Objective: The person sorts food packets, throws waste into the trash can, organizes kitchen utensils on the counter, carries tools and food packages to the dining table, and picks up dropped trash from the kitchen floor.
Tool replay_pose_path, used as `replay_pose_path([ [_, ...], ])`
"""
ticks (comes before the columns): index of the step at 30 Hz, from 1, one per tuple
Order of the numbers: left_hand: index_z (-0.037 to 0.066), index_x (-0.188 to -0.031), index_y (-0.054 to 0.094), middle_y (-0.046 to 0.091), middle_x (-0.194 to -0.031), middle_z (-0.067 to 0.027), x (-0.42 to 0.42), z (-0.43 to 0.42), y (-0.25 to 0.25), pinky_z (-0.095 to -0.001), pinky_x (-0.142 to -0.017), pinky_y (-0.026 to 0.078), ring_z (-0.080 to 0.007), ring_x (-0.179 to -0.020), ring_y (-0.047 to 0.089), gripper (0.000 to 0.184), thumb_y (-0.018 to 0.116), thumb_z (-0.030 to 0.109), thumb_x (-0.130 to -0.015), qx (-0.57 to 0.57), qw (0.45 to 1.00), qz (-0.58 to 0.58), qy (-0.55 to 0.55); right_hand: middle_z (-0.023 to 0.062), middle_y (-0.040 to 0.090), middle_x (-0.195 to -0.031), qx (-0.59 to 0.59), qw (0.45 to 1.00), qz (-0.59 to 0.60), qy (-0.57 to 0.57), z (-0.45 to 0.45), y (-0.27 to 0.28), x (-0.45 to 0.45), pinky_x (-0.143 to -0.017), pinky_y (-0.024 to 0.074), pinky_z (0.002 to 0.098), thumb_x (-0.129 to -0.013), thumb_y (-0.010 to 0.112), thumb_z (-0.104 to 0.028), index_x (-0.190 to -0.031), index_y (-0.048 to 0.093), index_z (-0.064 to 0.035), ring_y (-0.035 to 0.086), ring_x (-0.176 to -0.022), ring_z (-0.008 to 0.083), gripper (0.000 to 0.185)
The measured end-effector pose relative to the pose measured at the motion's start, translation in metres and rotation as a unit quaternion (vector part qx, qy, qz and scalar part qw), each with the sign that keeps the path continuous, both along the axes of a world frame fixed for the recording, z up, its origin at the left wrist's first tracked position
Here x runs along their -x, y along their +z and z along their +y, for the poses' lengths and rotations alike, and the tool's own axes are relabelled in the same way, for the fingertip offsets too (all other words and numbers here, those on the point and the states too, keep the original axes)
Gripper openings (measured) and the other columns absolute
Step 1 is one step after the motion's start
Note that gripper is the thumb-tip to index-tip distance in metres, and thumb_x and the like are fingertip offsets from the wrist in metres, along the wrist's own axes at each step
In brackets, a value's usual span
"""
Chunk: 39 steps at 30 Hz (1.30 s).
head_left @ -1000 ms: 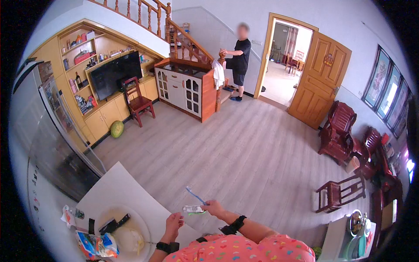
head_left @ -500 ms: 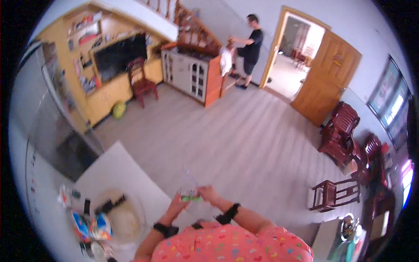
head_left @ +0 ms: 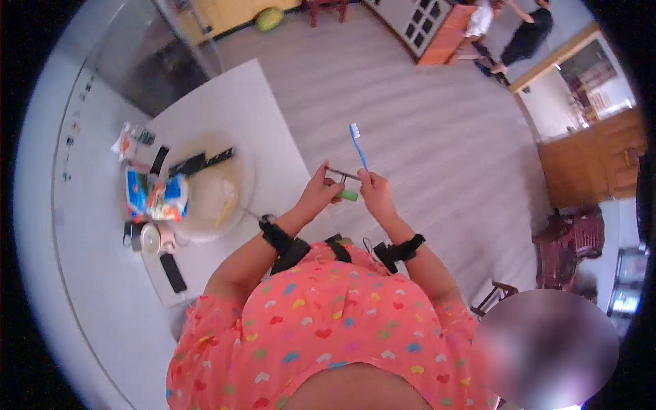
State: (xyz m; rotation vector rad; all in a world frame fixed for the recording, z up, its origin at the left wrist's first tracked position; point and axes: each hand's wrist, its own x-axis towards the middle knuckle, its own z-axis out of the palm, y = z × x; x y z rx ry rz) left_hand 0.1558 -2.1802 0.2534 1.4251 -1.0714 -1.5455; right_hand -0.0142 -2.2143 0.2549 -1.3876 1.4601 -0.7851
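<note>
My left hand (head_left: pixel 319 196) is closed around a small tool with a green handle (head_left: pixel 348 195) and a dark crossbar on a short stem; it looks like a peeler. In my right hand (head_left: pixel 375 191) is a blue toothbrush (head_left: pixel 360 148), held upright with its white bristles at the top. The right fingers are also close to the end of the crossbar; whether they grip it I cannot tell. Both hands are in front of my body, just beyond the right edge of the white table (head_left: pixel 249 92).
On the table are a round glass turntable (head_left: pixel 244 160), a blue-and-white packet (head_left: pixel 137 191), a lidded cup (head_left: pixel 156 238) and a black phone-like slab (head_left: pixel 173 272). A person in black (head_left: pixel 529 34) stands at the far right, near a wooden door (head_left: pixel 588 160). Dark red chairs (head_left: pixel 570 246) stand at right.
My view has tilted down and turned, so the table and hands appear higher. The toothbrush now shows plainly in my right hand; earlier it was not distinct. The green-handled tool stays in my hands.
</note>
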Motion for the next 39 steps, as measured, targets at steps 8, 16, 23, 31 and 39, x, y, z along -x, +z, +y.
replay_pose_path([
  [8, 0.007, -0.102, 0.053, 0.058, -0.083, -0.0038, -0.026, 0.042, -0.024, -0.0266, -0.062, 0.05, -0.0124, -0.066, 0.057, 0.019, 0.054, 0.018, -0.086, -0.135, 0.916, 0.31, 0.216, -0.0045, 0.038, -0.05, -0.245, 0.95, -0.119, 0.156, -0.012, -0.022, -0.019, -0.037, 0.0254, 0.022, -0.089, 0.045, -0.042, -0.081, 0.057, -0.0024, 0.033, -0.042, 0.0048, 0.042],
  [16, 0.01, -0.099, 0.048, 0.058, -0.086, -0.0041, -0.037, 0.181, -0.045, -0.0267, -0.063, 0.048, -0.0133, -0.069, 0.057, 0.016, 0.052, 0.021, -0.089, -0.104, 0.785, 0.395, 0.465, -0.0028, 0.042, -0.056, -0.296, 0.884, -0.11, 0.346, -0.012, -0.08, -0.047, -0.042, 0.0267, 0.021, -0.087, 0.046, -0.019, -0.102, 0.057, 0.0003, 0.034, -0.046, 0.0053, 0.027],
  [23, 0.014, -0.109, 0.043, 0.057, -0.091, -0.003, 0.003, 0.294, -0.016, -0.0243, -0.061, 0.048, -0.0128, -0.074, 0.056, 0.02, 0.049, 0.019, -0.091, -0.044, 0.661, 0.368, 0.653, 0.0073, 0.063, -0.083, -0.302, 0.76, -0.113, 0.565, 0.048, -0.063, -0.108, -0.051, 0.0409, 0.0209, -0.084, 0.048, -0.006, -0.11, 0.053, 0.0, 0.049, -0.056, 0.0072, 0.027],
  [31, 0.013, -0.113, 0.044, 0.059, -0.094, -0.0068, 0.115, 0.452, -0.026, -0.0246, -0.064, 0.051, -0.0142, -0.077, 0.059, 0.026, 0.052, 0.014, -0.089, 0.147, 0.494, 0.348, 0.783, 0.0079, 0.061, -0.085, -0.337, 0.588, 0.022, 0.735, 0.206, -0.033, -0.13, -0.053, 0.0426, 0.0201, -0.085, 0.05, -0.01, -0.108, 0.05, -0.0026, 0.054, -0.058, 0.0088, 0.024],
  [39, 0.011, -0.108, 0.047, 0.059, -0.095, -0.0048, 0.195, 0.62, -0.011, -0.0247, -0.067, 0.049, -0.0127, -0.079, 0.059, 0.02, 0.051, 0.018, -0.09, 0.231, 0.38, 0.321, 0.836, -0.0035, 0.047, -0.069, -0.245, 0.491, 0.02, 0.836, 0.458, -0.004, -0.11, -0.047, 0.0302, 0.0194, -0.082, 0.059, -0.023, -0.096, 0.057, -0.0041, 0.04, -0.054, 0.0044, 0.024],
])
